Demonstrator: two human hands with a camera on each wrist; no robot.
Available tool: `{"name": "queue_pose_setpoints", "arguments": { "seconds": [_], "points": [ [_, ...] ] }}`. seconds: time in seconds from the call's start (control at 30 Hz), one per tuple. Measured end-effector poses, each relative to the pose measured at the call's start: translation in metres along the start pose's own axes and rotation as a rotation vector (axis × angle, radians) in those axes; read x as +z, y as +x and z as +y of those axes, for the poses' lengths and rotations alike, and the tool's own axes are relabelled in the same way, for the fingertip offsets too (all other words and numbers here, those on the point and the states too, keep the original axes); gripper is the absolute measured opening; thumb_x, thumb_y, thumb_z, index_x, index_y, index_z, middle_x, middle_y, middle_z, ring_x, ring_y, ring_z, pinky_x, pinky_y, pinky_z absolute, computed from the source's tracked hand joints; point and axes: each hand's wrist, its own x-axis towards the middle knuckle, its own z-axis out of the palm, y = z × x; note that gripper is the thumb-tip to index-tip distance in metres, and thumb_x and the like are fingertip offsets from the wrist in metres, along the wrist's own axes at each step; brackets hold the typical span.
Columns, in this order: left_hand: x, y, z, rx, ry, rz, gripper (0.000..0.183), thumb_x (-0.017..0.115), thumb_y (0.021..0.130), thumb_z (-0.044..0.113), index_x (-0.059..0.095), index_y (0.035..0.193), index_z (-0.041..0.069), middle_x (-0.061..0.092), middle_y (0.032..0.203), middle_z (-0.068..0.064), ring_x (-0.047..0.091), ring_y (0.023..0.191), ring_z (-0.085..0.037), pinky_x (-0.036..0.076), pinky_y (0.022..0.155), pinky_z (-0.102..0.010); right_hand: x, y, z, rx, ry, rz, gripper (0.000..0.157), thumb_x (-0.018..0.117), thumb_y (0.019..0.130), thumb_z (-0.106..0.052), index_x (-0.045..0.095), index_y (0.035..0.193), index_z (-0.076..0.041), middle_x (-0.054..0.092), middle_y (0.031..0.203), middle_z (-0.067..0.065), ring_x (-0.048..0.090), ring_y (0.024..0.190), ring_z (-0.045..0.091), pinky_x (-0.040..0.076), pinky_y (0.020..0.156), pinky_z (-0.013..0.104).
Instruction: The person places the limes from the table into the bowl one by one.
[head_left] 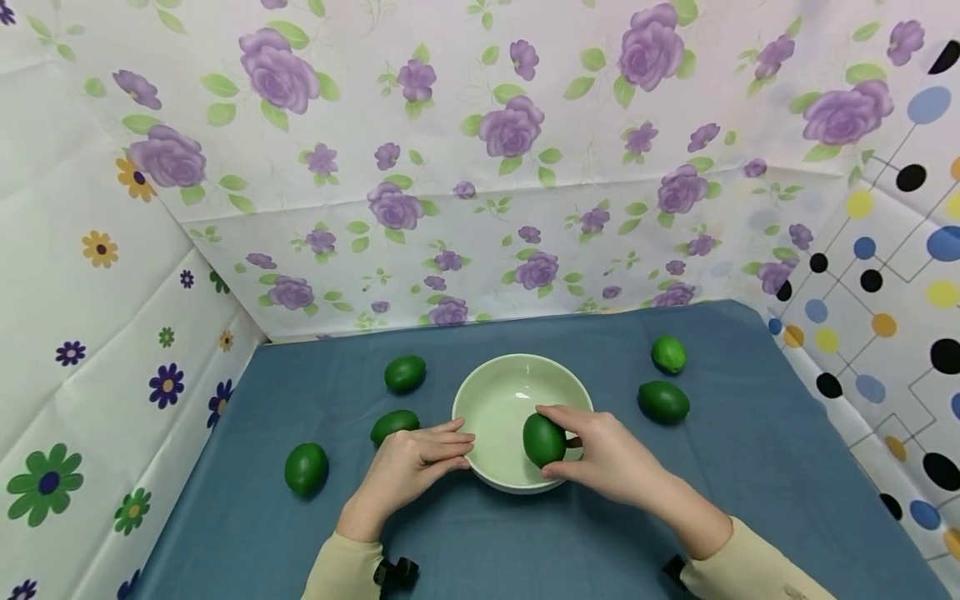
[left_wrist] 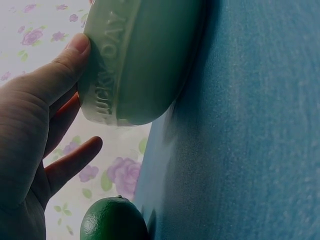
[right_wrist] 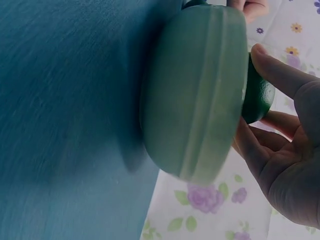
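Observation:
A pale green bowl stands on the blue cloth, with raised lettering on its outer wall in the left wrist view. At its left rim my left hand holds the edge, thumb on the near side and fingers over the rim. My right hand grips a dark green lime between thumb and fingers, above the right part of the bowl. In the right wrist view this lime shows just past the rim, partly hidden by the bowl. A second lime lies just behind my left hand.
More limes lie on the blue cloth: one lime at left, another lime behind the bowl's left side, and two at right, a lime and a smaller-looking lime. Flowered sheeting walls the back.

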Motion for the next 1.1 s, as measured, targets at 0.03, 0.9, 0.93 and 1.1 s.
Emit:
{"name": "queue_pose_setpoints", "arguments": {
  "seconds": [0.03,0.9,0.93,1.1],
  "points": [
    [0.0,0.0,0.0,0.002,0.001,0.0,0.032,0.088,0.09,0.03,0.086,0.119,0.018,0.076,0.126,0.011,0.067,0.129,-0.011,0.061,0.095,-0.033,0.002,0.003,0.0,0.007,0.008,-0.008,0.08,0.095,0.085,-0.024,0.058,0.154,-0.007,0.064,0.149,0.008,0.071,0.12,0.02,0.064,0.086,0.027],
    [-0.001,0.001,0.003,-0.006,0.028,-0.028,0.03,0.085,0.093,0.032,0.085,0.121,0.02,0.075,0.127,0.013,0.064,0.13,-0.005,0.062,0.095,-0.031,0.041,0.072,-0.001,0.14,-0.066,-0.121,0.082,0.095,0.085,-0.03,0.059,0.153,-0.002,0.073,0.132,0.011,0.072,0.106,0.023,0.062,0.083,0.039],
    [-0.001,0.001,0.003,-0.006,0.029,-0.028,0.031,0.085,0.092,0.032,0.085,0.121,0.02,0.075,0.127,0.013,0.064,0.13,-0.005,0.062,0.094,-0.03,0.042,0.074,0.0,0.151,-0.068,-0.122,0.082,0.095,0.085,-0.03,0.059,0.153,-0.002,0.072,0.133,0.011,0.072,0.107,0.022,0.061,0.084,0.039],
    [-0.001,0.0,0.001,0.024,0.042,0.0,0.031,0.088,0.09,0.03,0.086,0.119,0.019,0.077,0.124,0.011,0.067,0.127,-0.009,0.063,0.091,-0.031,0.046,0.08,0.002,0.176,-0.072,-0.125,0.081,0.095,0.085,-0.03,0.059,0.152,-0.003,0.071,0.136,0.012,0.072,0.107,0.022,0.061,0.086,0.041]
  ]
}}
